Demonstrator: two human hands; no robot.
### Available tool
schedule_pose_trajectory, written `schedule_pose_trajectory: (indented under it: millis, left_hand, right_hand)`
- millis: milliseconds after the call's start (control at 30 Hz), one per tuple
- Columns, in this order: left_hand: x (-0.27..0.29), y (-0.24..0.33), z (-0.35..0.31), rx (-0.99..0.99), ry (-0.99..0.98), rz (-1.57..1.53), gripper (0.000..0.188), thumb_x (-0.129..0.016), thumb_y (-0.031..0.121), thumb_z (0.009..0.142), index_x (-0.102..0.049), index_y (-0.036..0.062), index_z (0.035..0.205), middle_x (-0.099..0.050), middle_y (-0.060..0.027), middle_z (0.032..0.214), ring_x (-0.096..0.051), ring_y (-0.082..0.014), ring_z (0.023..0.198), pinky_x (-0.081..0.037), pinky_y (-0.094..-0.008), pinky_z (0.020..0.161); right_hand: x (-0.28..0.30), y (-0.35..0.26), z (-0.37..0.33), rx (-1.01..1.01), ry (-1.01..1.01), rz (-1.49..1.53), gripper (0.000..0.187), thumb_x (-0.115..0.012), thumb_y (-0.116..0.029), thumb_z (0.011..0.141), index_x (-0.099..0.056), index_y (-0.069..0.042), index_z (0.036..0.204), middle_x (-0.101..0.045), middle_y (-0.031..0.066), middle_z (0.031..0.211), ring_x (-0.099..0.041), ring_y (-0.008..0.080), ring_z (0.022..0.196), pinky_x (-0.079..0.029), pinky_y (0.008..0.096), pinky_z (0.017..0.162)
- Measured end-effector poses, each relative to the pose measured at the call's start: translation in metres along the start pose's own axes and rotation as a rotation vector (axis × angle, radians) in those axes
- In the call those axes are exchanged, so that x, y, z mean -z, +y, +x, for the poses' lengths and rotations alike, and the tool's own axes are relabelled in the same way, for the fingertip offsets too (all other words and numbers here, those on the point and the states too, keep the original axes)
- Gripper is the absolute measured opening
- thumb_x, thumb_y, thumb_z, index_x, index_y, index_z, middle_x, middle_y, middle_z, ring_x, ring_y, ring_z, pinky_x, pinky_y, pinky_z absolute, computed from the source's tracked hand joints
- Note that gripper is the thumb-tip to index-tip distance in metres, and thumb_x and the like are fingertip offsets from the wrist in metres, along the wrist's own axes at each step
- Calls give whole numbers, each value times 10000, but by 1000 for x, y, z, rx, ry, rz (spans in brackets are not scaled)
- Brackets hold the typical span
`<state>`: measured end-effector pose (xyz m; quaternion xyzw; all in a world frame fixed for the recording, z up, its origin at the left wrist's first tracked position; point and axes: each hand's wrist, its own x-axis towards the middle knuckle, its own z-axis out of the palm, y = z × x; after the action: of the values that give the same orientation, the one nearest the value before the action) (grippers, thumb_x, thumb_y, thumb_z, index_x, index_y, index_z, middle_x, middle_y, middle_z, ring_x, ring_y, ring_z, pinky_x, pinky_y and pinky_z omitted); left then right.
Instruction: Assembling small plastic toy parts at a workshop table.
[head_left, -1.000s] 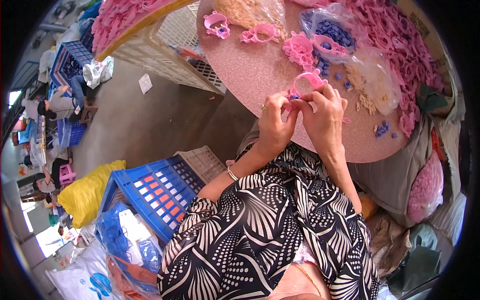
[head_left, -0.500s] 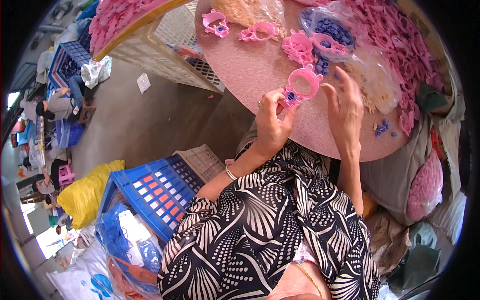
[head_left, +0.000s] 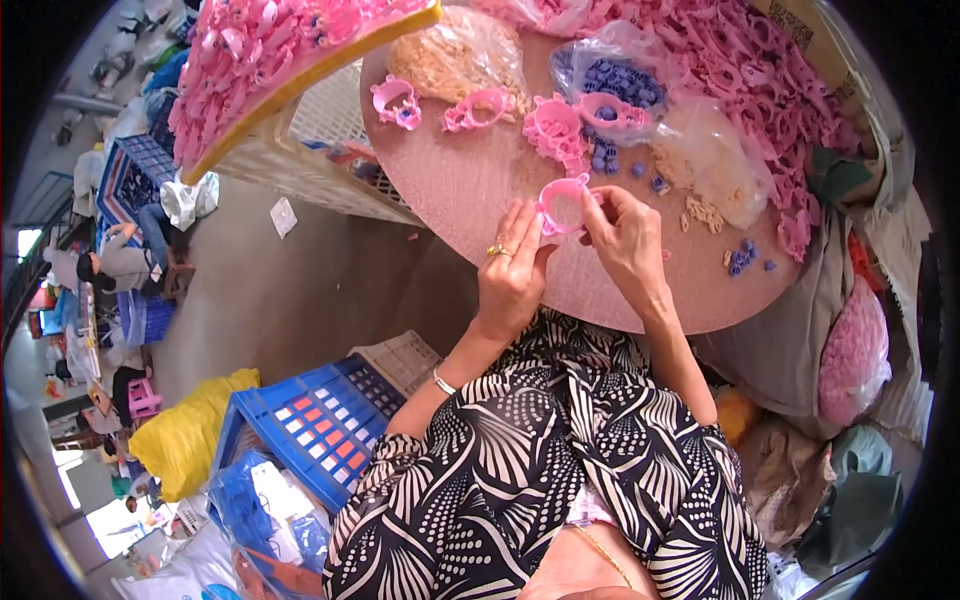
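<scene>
Over the near part of the round pink table (head_left: 460, 190), both hands hold a pink plastic ring-shaped piece (head_left: 566, 184) with small ear-like bumps. My left hand (head_left: 512, 280) grips its left side, fingers pressed together and partly hiding it. At its right side, my right hand (head_left: 628, 245) pinches the rim between thumb and fingers. Just beyond lie similar pink pieces, among them a cup-like one (head_left: 553, 128) and a ring (head_left: 480, 109). Small blue parts (head_left: 604, 156) are scattered close by, and loose beige parts (head_left: 703, 213) lie right of my right hand.
A bag of blue parts (head_left: 620, 82) and bags of beige parts (head_left: 455, 60) rest on the table. Pink pieces are heaped (head_left: 740, 90) at the far right. A yellow-rimmed crate (head_left: 320, 90) stands left, a blue basket (head_left: 325, 420) beside my left arm. People sit at far left.
My right hand has come in from the right and taken hold of the pink piece. The piece has moved lower and left and turned in my left hand. The whole view has shifted slightly.
</scene>
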<state>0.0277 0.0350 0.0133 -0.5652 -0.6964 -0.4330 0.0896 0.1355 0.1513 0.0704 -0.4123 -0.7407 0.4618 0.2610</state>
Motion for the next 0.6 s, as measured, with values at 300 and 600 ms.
schedule_pose_trajectory:
  millis: [300,600]
  left_hand:
    - [12,-7,8,819,-129,-561,213,-714,18,833,-693,-36,1037,-719,-76,962,-667,-134,756,-533,-243,697]
    - [9,-25,13,55,63,82,297,-711,-80,720,-706,5,1005,-692,-148,1069,-675,-301,974,-547,-356,832]
  right_hand:
    - [33,20,8,176,57,-18,199,-658,-132,886,-685,-7,1038,-708,91,857,-658,147,690,-519,266,600]
    - [12,43,55,355,263,-425,123,-666,-139,828,-707,-51,904,-642,136,881,-645,308,785,-506,370,700]
